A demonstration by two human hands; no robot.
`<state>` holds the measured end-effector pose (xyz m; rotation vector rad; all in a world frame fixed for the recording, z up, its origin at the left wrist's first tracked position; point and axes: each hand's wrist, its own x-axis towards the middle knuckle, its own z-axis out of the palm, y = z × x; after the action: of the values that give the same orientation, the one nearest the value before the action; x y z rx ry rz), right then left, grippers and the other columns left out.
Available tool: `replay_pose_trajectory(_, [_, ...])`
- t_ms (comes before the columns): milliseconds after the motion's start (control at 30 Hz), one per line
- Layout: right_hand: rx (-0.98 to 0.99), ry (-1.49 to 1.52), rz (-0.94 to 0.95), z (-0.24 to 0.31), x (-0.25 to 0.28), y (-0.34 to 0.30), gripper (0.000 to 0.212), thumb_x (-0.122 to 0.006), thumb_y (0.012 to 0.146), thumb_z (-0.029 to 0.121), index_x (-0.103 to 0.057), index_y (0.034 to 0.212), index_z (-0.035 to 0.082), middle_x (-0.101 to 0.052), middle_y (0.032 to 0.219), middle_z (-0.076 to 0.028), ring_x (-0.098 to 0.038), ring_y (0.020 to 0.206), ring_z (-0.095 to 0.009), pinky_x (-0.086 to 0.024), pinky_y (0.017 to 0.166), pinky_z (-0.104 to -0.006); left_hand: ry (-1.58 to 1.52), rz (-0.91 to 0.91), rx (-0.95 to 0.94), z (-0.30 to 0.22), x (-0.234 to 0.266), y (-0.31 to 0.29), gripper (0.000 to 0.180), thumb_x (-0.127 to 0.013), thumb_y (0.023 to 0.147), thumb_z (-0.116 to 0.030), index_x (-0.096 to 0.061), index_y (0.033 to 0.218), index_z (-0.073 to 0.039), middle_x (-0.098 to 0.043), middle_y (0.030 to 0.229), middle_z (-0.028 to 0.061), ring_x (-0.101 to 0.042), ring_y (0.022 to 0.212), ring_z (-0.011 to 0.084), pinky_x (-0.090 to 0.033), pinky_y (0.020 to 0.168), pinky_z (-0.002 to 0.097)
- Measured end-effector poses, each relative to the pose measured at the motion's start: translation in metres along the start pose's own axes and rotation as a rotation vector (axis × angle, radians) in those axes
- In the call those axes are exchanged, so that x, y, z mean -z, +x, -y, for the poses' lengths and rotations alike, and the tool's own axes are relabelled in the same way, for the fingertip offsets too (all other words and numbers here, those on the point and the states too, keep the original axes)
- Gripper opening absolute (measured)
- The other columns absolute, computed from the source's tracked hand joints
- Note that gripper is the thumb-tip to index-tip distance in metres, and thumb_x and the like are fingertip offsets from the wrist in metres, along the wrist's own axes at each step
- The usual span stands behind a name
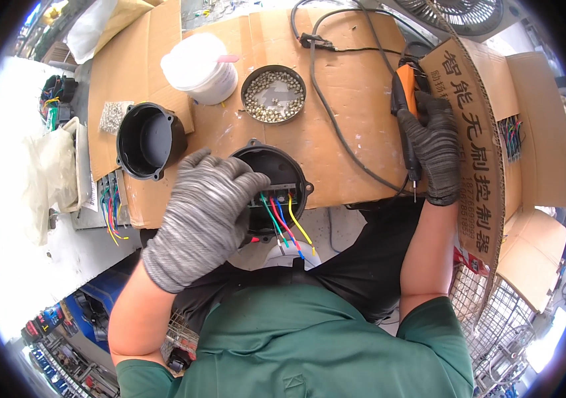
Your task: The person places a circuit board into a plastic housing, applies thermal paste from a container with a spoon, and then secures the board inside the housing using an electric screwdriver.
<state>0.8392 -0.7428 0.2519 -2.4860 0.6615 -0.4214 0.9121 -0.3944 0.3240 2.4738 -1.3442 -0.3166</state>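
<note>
My left hand (pixel 206 205), in a grey striped glove, reaches over the left side of a round black housing (pixel 250 156). Its fingertips are bent at a block inside, from which green, red, blue and yellow wires (pixel 293 222) hang toward my lap. Whether those fingers pinch anything is hidden. At the right edge of the cardboard my gloved right hand (pixel 434 146) is wrapped round an orange and black electric screwdriver (pixel 407 99), its bit pointing down toward me. A second black housing (pixel 150 140), with nothing seen inside, stands left of the first.
Behind the housings are a round dish (pixel 273 94) of small metal screws and a white tub (pixel 200 69). A black cable (pixel 326 99) curves across the cardboard (pixel 349 159). Cardboard boxes (pixel 475 146) flank my right arm; a bag of small parts (pixel 114 117) lies left.
</note>
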Motion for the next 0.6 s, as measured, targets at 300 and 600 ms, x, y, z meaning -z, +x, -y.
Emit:
replay_pose_trajectory(300, [-0.113, -0.018, 0.221, -0.031, -0.003, 0.011, 0.073, -0.079, 0.080, 0.024, -0.053, 0.144, 0.003, -0.068, 0.121, -0.026, -0.068, 0.107, -0.037, -0.053, 0.096, -0.0441, 0.140, -0.016, 0.022, 0.019, -0.004, 0.101, 0.027, -0.061, 0.087, -0.002, -0.067, 0.112, -0.004, -0.067, 0.111, 0.0213, -0.069, 0.101, 0.0385, -0.056, 0.086, 0.0461])
replay_pose_trajectory(600, [-0.243, 1.348, -0.007, 0.020, 0.007, -0.031, 0.060, -0.076, 0.084, 0.038, -0.058, 0.126, -0.001, -0.065, 0.095, -0.011, -0.066, 0.086, -0.024, -0.057, 0.077, -0.0346, 0.575, 0.166, -0.260, 0.104, -0.087, 0.184, 0.015, -0.059, 0.089, -0.008, -0.069, 0.091, -0.019, -0.061, 0.093, -0.0005, -0.057, 0.083, 0.0134, -0.048, 0.073, 0.0307])
